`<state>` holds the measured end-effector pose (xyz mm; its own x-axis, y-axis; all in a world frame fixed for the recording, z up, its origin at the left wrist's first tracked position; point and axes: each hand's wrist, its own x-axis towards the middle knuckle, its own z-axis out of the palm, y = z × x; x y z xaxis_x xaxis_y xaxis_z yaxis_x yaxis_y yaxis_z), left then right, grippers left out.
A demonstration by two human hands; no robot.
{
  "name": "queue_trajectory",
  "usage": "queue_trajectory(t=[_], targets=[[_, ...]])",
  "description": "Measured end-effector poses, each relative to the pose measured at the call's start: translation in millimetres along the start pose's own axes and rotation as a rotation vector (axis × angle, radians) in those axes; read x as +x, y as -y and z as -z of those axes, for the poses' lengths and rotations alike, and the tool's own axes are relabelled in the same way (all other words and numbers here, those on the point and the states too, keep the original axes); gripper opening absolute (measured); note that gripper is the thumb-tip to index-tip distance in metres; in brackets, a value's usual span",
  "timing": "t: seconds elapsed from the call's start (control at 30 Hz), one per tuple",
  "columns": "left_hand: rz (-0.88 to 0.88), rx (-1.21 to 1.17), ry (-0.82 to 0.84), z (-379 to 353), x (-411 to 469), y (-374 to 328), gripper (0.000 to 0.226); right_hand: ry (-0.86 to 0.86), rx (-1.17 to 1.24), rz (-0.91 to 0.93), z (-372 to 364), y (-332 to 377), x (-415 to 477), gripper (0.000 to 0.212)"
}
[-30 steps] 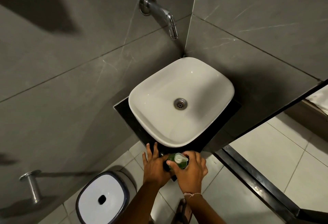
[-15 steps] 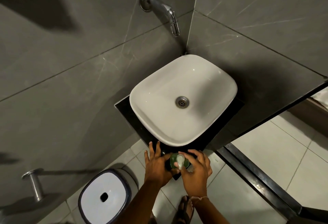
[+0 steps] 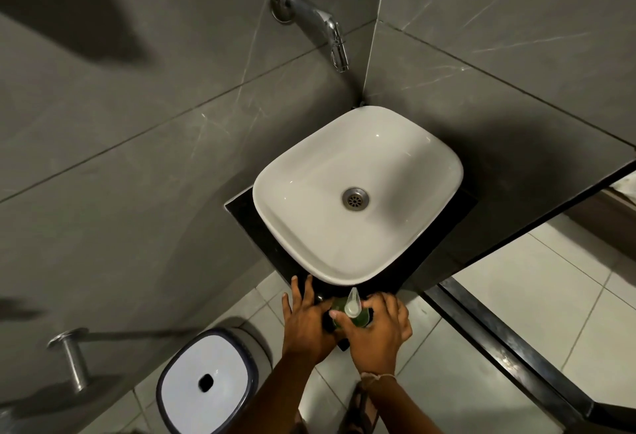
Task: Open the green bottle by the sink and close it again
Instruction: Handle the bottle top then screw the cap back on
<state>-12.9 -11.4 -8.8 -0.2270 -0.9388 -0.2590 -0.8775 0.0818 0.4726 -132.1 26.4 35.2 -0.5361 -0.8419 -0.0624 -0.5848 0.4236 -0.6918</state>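
A green bottle (image 3: 358,318) with a white pump top (image 3: 353,303) stands on the black counter (image 3: 241,213) at the near corner, just in front of the white sink (image 3: 303,179). My left hand (image 3: 306,320) wraps the bottle's left side, fingers spread toward the sink's rim. My right hand (image 3: 378,334) grips the bottle from the right and front, thumb and fingers around the neck under the pump. The pump's nozzle points toward the sink. Most of the bottle's body is hidden by both hands.
A metal tap (image 3: 318,24) sticks out of the grey tiled wall above the sink. A white-lidded bin (image 3: 206,378) stands on the floor at lower left, beside a metal holder (image 3: 70,358) on the wall. A black threshold (image 3: 509,344) runs at right.
The pump's nozzle has turned, from pointing right, to pointing toward the sink. My right hand has shifted around the neck. My left hand stays on the bottle.
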Motion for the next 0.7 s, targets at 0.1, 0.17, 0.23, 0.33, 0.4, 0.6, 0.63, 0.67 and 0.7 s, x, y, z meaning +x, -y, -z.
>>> queue_trajectory(t=[0.1,0.17,0.23,0.33,0.4,0.6,0.63,0.67,0.7], targets=[[0.01,0.0,-0.004,-1,0,0,0.056,-0.016,-0.011,-0.042,-3,4,-2,0.052],[0.008,0.0,-0.002,-1,0,0,0.058,-0.002,0.02,0.031,-1,-5,-6,0.049],[-0.004,0.012,0.011,-1,0,1,0.06,0.0,0.059,0.096,0,-13,-7,0.042],[-0.007,0.019,0.014,-1,1,1,0.06,0.001,-0.013,0.006,-1,-8,-2,0.048],[0.002,0.006,0.009,0,1,0,0.059,0.012,-0.048,-0.045,-3,0,0,0.052],[-0.012,0.021,0.027,1,1,-1,0.061,0.029,0.08,0.105,2,-14,-2,0.039],[-0.013,0.025,0.033,1,1,-1,0.061,0.021,0.077,0.104,3,-15,0,0.036],[-0.013,0.026,0.033,1,1,-2,0.06,0.015,0.069,0.087,2,-14,2,0.034],[-0.014,0.022,0.029,2,0,-2,0.058,0.012,0.062,0.064,2,-12,3,0.034]])
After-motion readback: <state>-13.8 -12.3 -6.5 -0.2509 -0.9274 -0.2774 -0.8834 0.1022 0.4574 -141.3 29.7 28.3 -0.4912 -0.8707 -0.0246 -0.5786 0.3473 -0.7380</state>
